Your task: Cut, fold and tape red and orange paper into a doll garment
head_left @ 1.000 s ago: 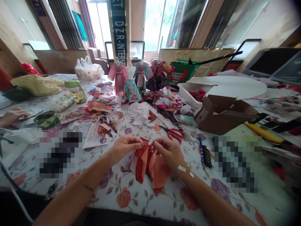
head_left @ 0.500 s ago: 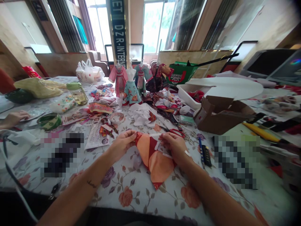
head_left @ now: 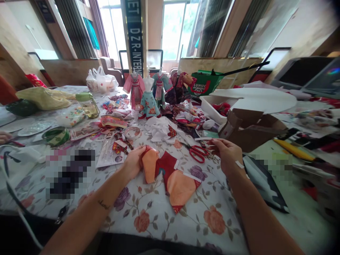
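Observation:
My left hand pinches one end of a small orange and dark red doll garment, whose body lies spread on the flowered tablecloth. White strips run along parts of the garment's edges. Away to the right, my right hand has its thumb and fingers closed on a thin white strip. Short white pieces cling to that wrist. Between my hands and slightly farther back lie red-handled scissors, close to the right fingertips.
Dressed doll forms stand at the back among fabric scraps. White scraps, a clear tape roll and a green tape roll lie nearer. An open cardboard box is at right. Another person's hand shows at far left.
My right hand has moved right, off the garment, with the white strip. My left hand has shifted slightly left with its end of the garment. The other person's hand has drawn back left.

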### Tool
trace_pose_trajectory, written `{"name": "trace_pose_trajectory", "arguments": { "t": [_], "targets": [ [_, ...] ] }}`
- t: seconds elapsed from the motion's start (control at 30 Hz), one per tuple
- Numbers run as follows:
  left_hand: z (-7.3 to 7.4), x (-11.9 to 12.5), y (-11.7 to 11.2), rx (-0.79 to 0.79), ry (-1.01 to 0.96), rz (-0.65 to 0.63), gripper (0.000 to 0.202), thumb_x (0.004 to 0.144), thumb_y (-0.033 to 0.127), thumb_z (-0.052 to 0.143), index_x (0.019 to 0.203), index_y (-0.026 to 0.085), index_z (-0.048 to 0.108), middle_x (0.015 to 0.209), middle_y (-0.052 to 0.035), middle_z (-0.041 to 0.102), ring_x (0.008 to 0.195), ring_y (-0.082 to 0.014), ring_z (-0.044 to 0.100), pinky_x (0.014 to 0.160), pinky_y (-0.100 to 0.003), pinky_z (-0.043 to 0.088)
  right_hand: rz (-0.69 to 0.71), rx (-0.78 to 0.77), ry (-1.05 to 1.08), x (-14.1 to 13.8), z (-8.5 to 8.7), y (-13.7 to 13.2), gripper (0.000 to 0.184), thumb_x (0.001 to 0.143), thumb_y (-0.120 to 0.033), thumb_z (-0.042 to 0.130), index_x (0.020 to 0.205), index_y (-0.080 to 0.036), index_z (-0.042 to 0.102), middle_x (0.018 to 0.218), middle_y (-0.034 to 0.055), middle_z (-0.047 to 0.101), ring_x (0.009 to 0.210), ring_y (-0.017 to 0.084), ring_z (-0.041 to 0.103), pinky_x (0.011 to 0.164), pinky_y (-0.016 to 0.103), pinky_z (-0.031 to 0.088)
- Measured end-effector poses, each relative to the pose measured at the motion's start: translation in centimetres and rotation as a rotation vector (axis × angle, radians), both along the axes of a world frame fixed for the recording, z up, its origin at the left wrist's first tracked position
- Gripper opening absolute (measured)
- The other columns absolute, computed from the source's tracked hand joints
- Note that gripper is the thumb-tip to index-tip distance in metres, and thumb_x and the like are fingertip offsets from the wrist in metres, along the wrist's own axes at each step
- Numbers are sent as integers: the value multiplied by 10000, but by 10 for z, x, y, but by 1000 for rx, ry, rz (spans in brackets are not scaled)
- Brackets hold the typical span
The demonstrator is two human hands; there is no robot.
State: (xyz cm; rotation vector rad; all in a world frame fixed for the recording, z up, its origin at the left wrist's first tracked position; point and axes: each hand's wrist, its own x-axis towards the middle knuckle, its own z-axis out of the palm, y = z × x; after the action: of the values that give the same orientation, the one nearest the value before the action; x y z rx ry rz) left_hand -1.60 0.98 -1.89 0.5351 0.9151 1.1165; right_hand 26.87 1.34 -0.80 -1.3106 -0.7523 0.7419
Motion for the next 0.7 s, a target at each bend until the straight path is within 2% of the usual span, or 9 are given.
{"name": "trace_pose_trajectory", "arguments": {
  "t": [0.13,0.27,0.33,0.4,0.47,0.57,0.6,0.63,0.7],
  "targets": [
    [-2,-2,4,-42,28,34,164,881,139,456,759,128,564,690,-43,655,588,-134,629,582,-235,501,-12,-7,-82,8,0,0,134,580,-253,683,648,-140,664,606,32,666,442,103,572,361,174,402],
    [-3,-4,3,-25,43,-55,220,886,322,501,793,132,566,729,-70,669,656,-175,654,652,-290,523,-77,16,-180,16,-2,0,159,640,-298,644,684,-147,663,659,52,678,485,126,598,386,190,409],
    [-4,-4,2,30,97,-84,230,788,350,647,837,141,563,749,-56,672,661,-171,650,642,-275,513,-137,27,-249,21,-1,-2,165,672,-306,620,692,-146,657,662,71,677,500,152,605,403,217,414],
    [-6,-6,0,88,177,-110,388,632,278,789,913,162,547,799,-38,680,676,-158,646,627,-245,491,-229,56,-345,27,4,-7,188,712,-313,597,738,-139,665,684,92,678,536,182,616,454,255,437],
    [-7,-7,-2,122,242,-173,572,511,189,845,985,182,525,873,-35,680,725,-159,648,639,-234,476,-360,112,-446,36,15,-11,229,764,-315,562,837,-132,680,775,115,686,648,216,635,584,301,469],
    [-8,-9,-4,140,282,-229,674,453,125,841,1039,187,514,924,-28,659,749,-162,640,649,-237,471,-631,166,-652,62,39,-6,275,794,-253,534,962,-102,692,944,168,670,900,282,604,831,374,404],
    [-8,-10,-4,144,289,-233,681,456,111,831,1052,189,511,927,-25,653,743,-158,636,647,-237,469,-763,118,-870,73,46,-1,286,791,-232,525,954,-76,701,908,192,674,894,294,604,831,389,391],
    [-8,-10,-4,151,295,-234,676,467,99,820,1059,189,507,927,-24,650,739,-155,632,647,-236,468,-803,48,-1060,85,52,6,300,791,-218,528,976,-58,700,913,213,674,905,301,598,831,398,377],
    [-9,-10,-3,165,300,-241,641,494,81,797,1055,188,506,918,-27,651,753,-156,631,661,-237,468,-792,-95,-1304,107,59,21,312,788,-198,528,979,-25,703,912,252,663,928,312,566,803,416,346]
  ]
}}
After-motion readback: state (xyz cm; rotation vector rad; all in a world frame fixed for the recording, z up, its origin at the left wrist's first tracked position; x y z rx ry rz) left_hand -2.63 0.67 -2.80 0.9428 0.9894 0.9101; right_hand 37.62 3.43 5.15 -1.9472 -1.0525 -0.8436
